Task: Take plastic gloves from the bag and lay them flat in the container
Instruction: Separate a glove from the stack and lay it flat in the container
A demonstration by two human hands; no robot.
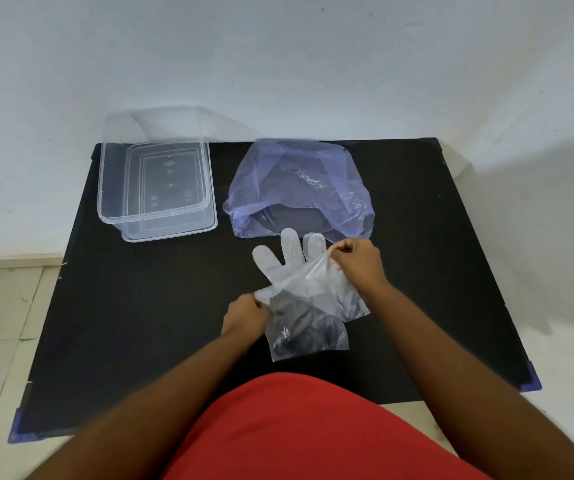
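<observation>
Even, fairly bright light fell from above; a soft grey shadow lay on the wall [538, 161] beyond the right hand [356, 263] (edges bowed, slightly soft).

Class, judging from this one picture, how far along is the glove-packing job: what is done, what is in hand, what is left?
Done: a plastic glove is out of the bag. In hand: the left hand and right hand pinch its edges over the table. Left: the container appears to hold no gloves, so laying them flat remains.
</observation>
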